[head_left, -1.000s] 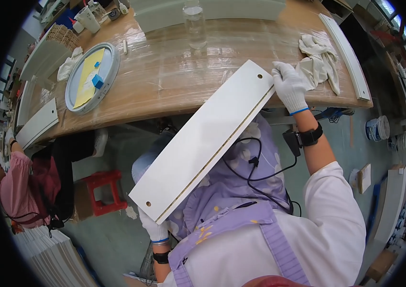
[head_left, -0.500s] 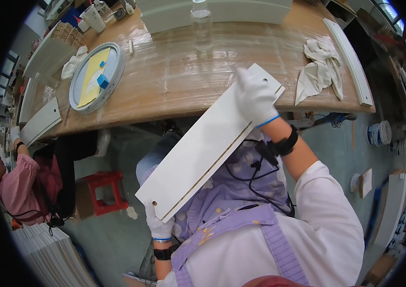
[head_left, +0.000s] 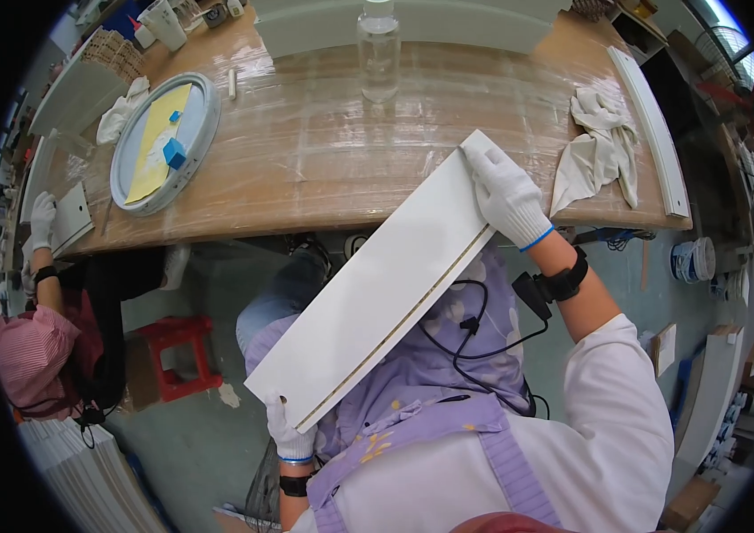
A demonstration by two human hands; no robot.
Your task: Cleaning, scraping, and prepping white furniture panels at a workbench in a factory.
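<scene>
White panel (head_left: 377,289) held diagonally, far end toward table (head_left: 323,169); right hand (head_left: 506,195) closed over top corner, left hand (head_left: 291,433) gripping bottom, fingers mostly hidden

Gloved hands (left (head_left: 291,433), right (head_left: 506,196)) hold white panel (head_left: 377,289) over workbench (head_left: 306,160).

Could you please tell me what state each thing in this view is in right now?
white panel: held tilted, far end over the table edge.
left hand: gloved, gripping the panel's near end.
right hand: gloved, gripping the panel's far end.
clear bottle: upright on the wooden table.
cloth: crumpled on the table.
round tray: flat, holding a yellow sheet.
red stool: upright on the floor.
</scene>
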